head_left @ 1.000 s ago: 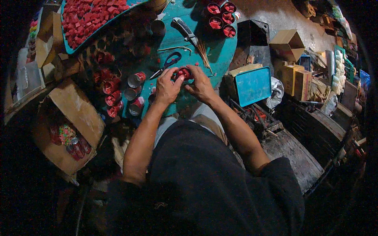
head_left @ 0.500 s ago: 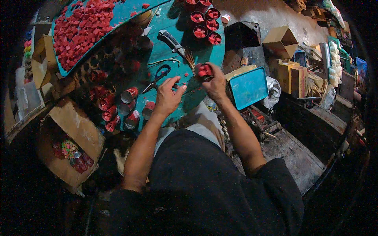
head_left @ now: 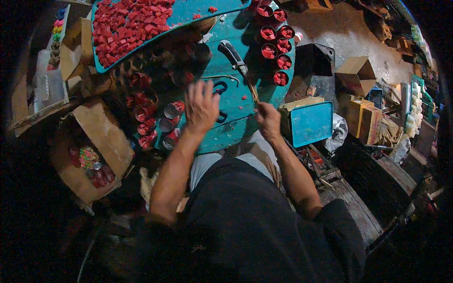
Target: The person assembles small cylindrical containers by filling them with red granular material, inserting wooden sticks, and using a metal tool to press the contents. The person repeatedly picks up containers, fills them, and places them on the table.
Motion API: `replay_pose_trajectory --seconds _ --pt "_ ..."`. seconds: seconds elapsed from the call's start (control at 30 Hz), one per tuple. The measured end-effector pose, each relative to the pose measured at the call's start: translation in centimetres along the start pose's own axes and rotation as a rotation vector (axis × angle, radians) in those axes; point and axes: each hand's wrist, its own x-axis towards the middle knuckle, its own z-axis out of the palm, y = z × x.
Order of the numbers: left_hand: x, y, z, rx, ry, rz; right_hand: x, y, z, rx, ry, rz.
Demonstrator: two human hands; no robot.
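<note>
My left hand (head_left: 203,107) is slightly blurred, fingers outstretched and holding nothing, above scissors (head_left: 220,88) that it partly covers. Red tin cans (head_left: 174,109) stand or lie beside it, some holding red chunks. My right hand (head_left: 269,120) is curled, its fingertips closed at the near ends of a bundle of thin sticks (head_left: 252,89). How many sticks it grips is hidden. Beyond them lies a knife with a dark and pale handle (head_left: 231,53). A can filled with red chunks (head_left: 281,78) ends the double row along the table's right edge.
A tray rim (head_left: 141,43) borders a heap of red chunks at the far left. The green table (head_left: 238,125) bears loose crumbs. A blue lid-like panel (head_left: 311,123) stands right of my right hand. Cardboard boxes (head_left: 101,125) sit at lower left and far right (head_left: 356,75).
My right hand has let go of the can of red chunks, which now stands at the row's near end, and moved to the sticks. My left hand has opened over the scissors.
</note>
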Motion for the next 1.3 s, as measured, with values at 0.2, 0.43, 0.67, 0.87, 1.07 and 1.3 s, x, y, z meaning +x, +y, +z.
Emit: replay_pose_trajectory --seconds 0.2,0.43,0.67,0.87,1.07,1.3 --pt "11.2 -7.3 1.4 0.432 -0.013 0.382 3.3 -4.7 4.0 -0.256 -0.147 -0.184" --pt "9.2 -2.4 -5.9 0.136 -0.087 -0.008 6.9 -6.5 4.8 -0.314 0.011 -0.127" --pt "-2.9 0.2 -6.5 -0.253 -0.316 -0.24 3.1 -3.4 2.5 -0.45 0.083 0.066" --pt "-4.8 2.3 2.0 -0.096 -0.413 -0.032 2.4 -0.9 1.5 -0.46 0.082 0.051" --pt "-5.2 2.6 4.7 0.241 -0.458 0.131 1.8 -0.9 0.1 -0.408 0.038 0.155" --pt "-4.3 3.8 6.0 -0.027 -0.485 0.017 1.7 -2.8 -1.7 0.134 -0.098 0.472"
